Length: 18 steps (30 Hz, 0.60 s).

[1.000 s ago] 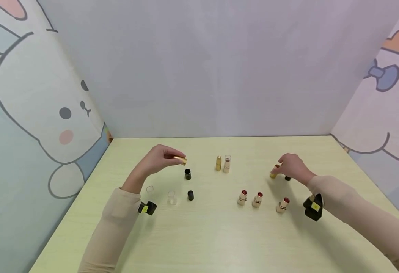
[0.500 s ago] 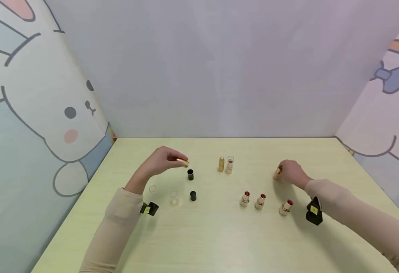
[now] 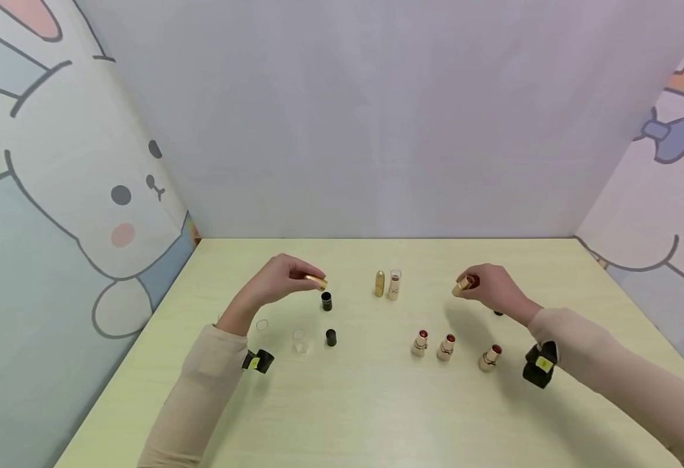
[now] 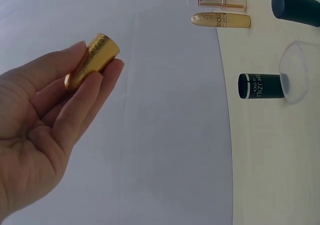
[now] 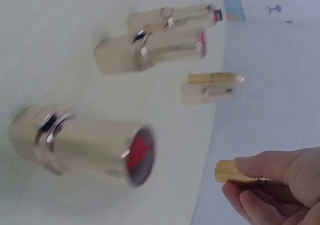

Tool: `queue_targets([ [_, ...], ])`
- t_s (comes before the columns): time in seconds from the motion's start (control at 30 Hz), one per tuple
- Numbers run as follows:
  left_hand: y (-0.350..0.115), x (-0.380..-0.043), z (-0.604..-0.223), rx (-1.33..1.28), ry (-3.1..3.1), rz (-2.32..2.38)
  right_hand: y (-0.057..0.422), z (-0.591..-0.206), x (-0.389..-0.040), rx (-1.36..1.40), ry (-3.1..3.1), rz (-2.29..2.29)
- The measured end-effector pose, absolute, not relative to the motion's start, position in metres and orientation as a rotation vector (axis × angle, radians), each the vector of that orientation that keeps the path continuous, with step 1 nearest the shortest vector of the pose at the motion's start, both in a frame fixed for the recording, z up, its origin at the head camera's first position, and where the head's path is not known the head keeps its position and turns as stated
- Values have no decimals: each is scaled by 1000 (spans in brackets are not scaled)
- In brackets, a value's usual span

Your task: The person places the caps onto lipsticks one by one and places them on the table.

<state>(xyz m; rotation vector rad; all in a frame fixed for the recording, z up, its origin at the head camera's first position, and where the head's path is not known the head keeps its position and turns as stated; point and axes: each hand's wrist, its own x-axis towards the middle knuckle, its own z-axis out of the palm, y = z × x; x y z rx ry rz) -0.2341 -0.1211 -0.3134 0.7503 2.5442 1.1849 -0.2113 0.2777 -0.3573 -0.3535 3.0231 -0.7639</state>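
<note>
My left hand (image 3: 311, 280) hovers above the table at the left and pinches a gold cap (image 3: 317, 281) between thumb and fingers; the left wrist view shows the gold cap (image 4: 94, 60) at the fingertips (image 4: 112, 70). My right hand (image 3: 472, 286) is raised at the right and grips a gold lipstick tube (image 3: 463, 285), some red showing by the fingers. In the right wrist view the tube's gold end (image 5: 234, 172) sticks out of the curled fingers (image 5: 265, 195).
Two black caps (image 3: 326, 301) (image 3: 331, 337) and two clear caps (image 3: 262, 324) (image 3: 299, 338) stand near the left hand. A closed gold lipstick (image 3: 380, 283) and a clear-capped one (image 3: 394, 285) stand mid-table. Three open red lipsticks (image 3: 420, 342) (image 3: 446, 347) (image 3: 488, 358) stand in front of the right hand.
My right hand has lifted the gold lipstick tube off the table and brought it up and to the left. The left hand has barely moved with its gold cap.
</note>
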Motion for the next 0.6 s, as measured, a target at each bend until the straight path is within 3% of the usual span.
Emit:
queue_targets([
  [0.23, -103, -230, -311, 866, 2487, 1203, 236, -329, -189, -524, 2979, -927],
  [0.6, -75, -223, -304, 978, 2422, 1196, 193, -323, -169, -817, 2886, -1156],
])
